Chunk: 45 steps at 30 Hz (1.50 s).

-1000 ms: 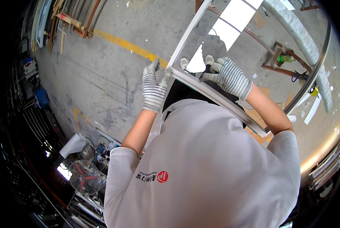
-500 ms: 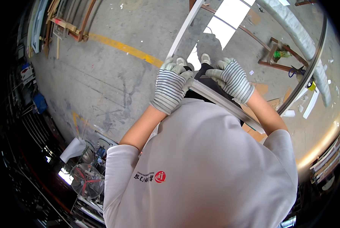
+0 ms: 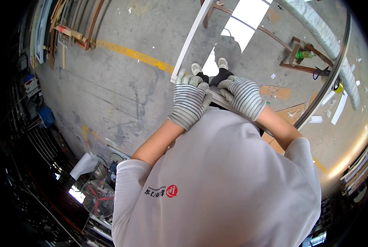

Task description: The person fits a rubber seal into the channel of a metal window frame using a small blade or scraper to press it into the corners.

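A large glass pane in a pale metal frame (image 3: 193, 38) lies in front of me, its near rail close to my shirt. I see the floor, my shoes and my dark trouser legs through or beyond the glass. My left hand (image 3: 189, 101), in a grey-striped work glove, is closed around the frame's near left corner, with the fingers bent over it. Further right, my right hand (image 3: 244, 97), gloved alike, has its fingers curled over the near rail. The undersides of both grips are hidden.
A brown stand (image 3: 293, 66) with a green-labelled bottle (image 3: 305, 54) is right of the pane's middle. A long wrapped roll (image 3: 311, 22) crosses at far right. Cardboard (image 3: 276, 91) and scraps lie on the floor. At lower left stands a fan (image 3: 97, 198); frames and bars (image 3: 70, 29) lean at far left.
My right hand has come down and left from above the pane onto the near rail. My left hand has shifted slightly down and right at the corner, and its fingers have straightened a little.
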Available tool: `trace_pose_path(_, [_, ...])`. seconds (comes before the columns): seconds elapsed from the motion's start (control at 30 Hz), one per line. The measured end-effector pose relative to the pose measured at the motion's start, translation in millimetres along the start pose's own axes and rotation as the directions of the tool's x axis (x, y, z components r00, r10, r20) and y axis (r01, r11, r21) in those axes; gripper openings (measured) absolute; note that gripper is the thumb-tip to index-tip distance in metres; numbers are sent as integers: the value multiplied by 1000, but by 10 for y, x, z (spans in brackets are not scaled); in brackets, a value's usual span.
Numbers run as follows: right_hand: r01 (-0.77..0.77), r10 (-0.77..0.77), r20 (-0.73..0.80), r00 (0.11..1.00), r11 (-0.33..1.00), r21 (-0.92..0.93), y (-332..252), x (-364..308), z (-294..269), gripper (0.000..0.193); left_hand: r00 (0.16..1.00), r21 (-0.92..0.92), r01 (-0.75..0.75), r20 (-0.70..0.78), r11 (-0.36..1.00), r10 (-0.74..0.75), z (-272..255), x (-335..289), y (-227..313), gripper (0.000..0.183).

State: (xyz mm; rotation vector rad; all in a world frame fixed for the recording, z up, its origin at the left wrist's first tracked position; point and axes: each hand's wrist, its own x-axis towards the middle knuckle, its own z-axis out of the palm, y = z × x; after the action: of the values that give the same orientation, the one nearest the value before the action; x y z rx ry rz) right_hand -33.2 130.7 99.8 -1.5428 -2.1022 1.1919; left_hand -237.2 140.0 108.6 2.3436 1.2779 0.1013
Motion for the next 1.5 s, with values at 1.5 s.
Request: trace_pose_path(1.5, [-81,79,23,997,990,115,-47,8,-268,11,993,-128,116,31,985,-113,87,124,-96,11])
